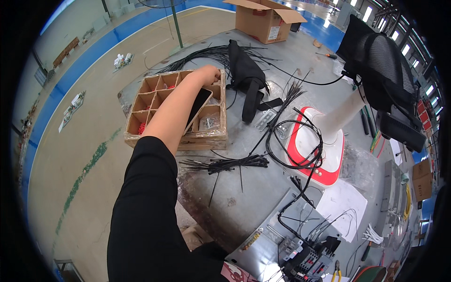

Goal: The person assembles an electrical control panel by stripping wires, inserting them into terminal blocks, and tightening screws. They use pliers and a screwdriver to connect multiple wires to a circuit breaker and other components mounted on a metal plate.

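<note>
My left hand reaches over the far right compartment of a wooden divided box. Its fingers curl downward and look closed; whatever they hold, if anything, is hidden. A phone with a dark screen lies tilted across the dividers beside my forearm. Small red parts sit in a left compartment, and a clear bag of small parts is in the near right one. My forearm hides some of the middle compartments. My right hand is out of view.
Black cable ties lie in front of the box. A black pouch, coiled black cable and a red-and-white stand base are to the right. A metal plate with wired electrical components lies near. An open carton stands far back.
</note>
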A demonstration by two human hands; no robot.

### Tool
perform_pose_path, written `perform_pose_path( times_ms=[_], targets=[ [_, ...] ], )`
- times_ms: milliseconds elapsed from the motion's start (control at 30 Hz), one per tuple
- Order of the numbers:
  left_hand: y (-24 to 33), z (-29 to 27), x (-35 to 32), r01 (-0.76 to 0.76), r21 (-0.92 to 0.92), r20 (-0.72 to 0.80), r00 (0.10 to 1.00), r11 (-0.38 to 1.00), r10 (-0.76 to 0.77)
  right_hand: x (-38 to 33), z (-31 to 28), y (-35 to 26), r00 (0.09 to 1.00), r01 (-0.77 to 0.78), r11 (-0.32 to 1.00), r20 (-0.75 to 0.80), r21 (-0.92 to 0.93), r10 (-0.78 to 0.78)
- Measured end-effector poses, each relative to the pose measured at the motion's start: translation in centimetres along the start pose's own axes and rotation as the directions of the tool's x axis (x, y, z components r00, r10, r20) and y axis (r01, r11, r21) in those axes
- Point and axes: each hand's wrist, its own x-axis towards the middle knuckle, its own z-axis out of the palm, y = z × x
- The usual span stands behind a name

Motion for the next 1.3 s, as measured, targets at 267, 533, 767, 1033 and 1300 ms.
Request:
perform_pose_path(
  times_ms=[267, 533, 767, 1033, 1300],
  targets=[
    [3.6, -0.9, -1.1, 0.086, 0.121, -0.336, 0.941, 0.989, -0.041, -0.8, -0.9, 3.7, 0.954, 0.248, 0.931, -0.102, -0.266, -0.283],
    [10.9, -8.3, -13.5, -0.255, -0.813, -0.381, 0.913, 0.523, -0.148, -6.7, 6.8, -10.8, 0.972, 0.061, 0.980, -0.234, 0.190, -0.015],
    [34.4, -5.7, -37.3, -0.830, -0.521, -0.663, 0.540, 0.199, 0.518, -14.1, 6.9, -7.5, 0.976, -0.194, 0.926, 0.161, 0.322, 0.148],
    [49.5, 7.2, -49.3, 0.003, -0.994, 0.075, 0.760, 0.113, 0.645, -21.2, 9.1, -15.4, 0.664, 0.734, 0.679, -0.220, 0.011, -0.715],
    [52.0, 9.2, -51.8, 0.201, -0.973, 0.225, 0.708, 0.114, 0.670, -19.4, 9.1, -11.6, 0.698, 0.692, 0.691, -0.439, 0.208, -0.566]
  ],
)
